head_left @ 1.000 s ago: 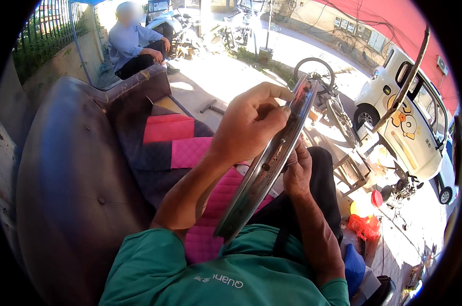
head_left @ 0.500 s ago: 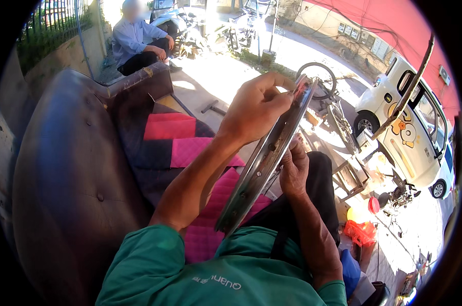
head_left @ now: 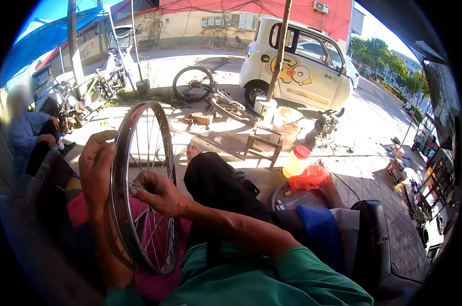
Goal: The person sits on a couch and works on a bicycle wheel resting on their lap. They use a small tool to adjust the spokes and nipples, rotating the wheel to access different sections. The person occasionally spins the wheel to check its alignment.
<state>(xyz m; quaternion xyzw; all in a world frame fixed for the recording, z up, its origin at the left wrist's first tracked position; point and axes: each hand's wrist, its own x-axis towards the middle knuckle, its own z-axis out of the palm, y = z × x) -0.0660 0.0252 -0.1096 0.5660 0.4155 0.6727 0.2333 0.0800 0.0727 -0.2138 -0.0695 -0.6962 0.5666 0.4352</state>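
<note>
I hold a bicycle wheel (head_left: 119,178) upright at my left, its metal rim and thin spokes facing sideways. My left hand (head_left: 95,168) is closed on the rim's outer side, thumb near the upper part. My right hand (head_left: 159,196) reaches to the inner side, thumb and forefinger pinched on a thin spoke close to the rim; whether a small part is also between them is too small to tell. Pink quilted padding (head_left: 80,209) lies under the wheel, beside my dark-trousered leg (head_left: 215,188).
A seated person (head_left: 29,127) is at left. Ahead lie bicycles (head_left: 231,104), a wooden stool (head_left: 261,150) and a white small van (head_left: 302,71). At right are a red-lidded jar (head_left: 294,163), red bag (head_left: 307,178), dark armrest (head_left: 368,234) and piled items (head_left: 425,188).
My view has swung, bringing the van toward the middle. The wheel now shows more spokes; my left hand sits further left, and my right hand has reached across to the spokes.
</note>
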